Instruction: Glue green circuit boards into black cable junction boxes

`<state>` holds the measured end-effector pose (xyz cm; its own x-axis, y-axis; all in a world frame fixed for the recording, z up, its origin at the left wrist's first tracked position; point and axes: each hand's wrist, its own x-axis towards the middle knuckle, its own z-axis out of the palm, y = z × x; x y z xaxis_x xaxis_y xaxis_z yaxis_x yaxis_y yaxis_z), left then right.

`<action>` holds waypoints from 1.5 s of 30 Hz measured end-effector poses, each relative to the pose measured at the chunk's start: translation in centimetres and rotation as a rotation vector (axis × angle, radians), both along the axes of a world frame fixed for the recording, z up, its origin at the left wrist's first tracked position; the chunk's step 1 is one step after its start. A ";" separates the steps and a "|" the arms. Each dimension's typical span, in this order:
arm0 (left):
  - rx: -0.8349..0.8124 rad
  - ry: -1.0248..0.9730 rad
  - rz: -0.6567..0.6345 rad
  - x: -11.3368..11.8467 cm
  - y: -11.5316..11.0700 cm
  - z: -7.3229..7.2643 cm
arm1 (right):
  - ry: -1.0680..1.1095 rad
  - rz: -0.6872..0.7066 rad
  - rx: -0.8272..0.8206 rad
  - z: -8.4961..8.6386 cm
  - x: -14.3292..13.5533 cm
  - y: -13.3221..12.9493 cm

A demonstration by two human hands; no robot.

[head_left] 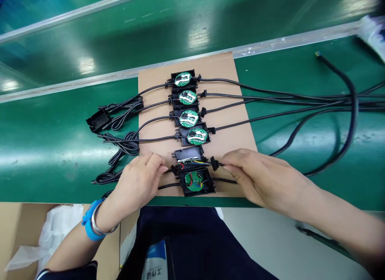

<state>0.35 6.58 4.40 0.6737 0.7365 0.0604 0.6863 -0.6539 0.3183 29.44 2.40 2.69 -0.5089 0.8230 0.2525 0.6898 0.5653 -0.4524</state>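
Between my hands a circuit board (pixel 190 161), seen edge-on with coloured wires, stands tilted at a small black plastic box (pixel 189 153). My left hand (pixel 144 175) pinches the black cable on its left side, close to the cable's grommet (pixel 174 170). On the other side my right hand (pixel 255 175) pinches the cable just beyond a black grommet (pixel 214 163). Nearest me lies another black box (pixel 197 182) with a green round board showing its wires. Farther up, several boxes in a column carry round green boards (pixel 197 136) with white paste on top.
Brown cardboard (pixel 216 67) lies under the boxes on the green bench (pixel 54 151). Coiled black cables (pixel 123 145) and a loose black box (pixel 98 120) lie left. Long black cables (pixel 279 97) run right, one thick cable (pixel 351 111) arching up. A metal ledge (pixel 105 73) crosses behind.
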 end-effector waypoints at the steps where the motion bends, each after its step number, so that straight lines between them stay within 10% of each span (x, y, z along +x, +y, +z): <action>1: -0.040 0.009 -0.013 0.0 0.0 0.0 | 0.006 0.009 -0.019 0.2 0.0 -0.1; 13: -0.163 -0.126 0.045 0.8 -0.6 2.0 | -0.048 0.121 -0.067 3.7 -0.5 1.0; 34: 0.264 -0.077 0.086 2.4 -1.2 -1.1 | -0.246 0.178 -0.116 1.2 -2.9 2.5; 45: -0.019 -0.063 0.169 2.2 -0.5 -0.6 | -0.370 0.167 -0.201 0.8 -3.9 2.9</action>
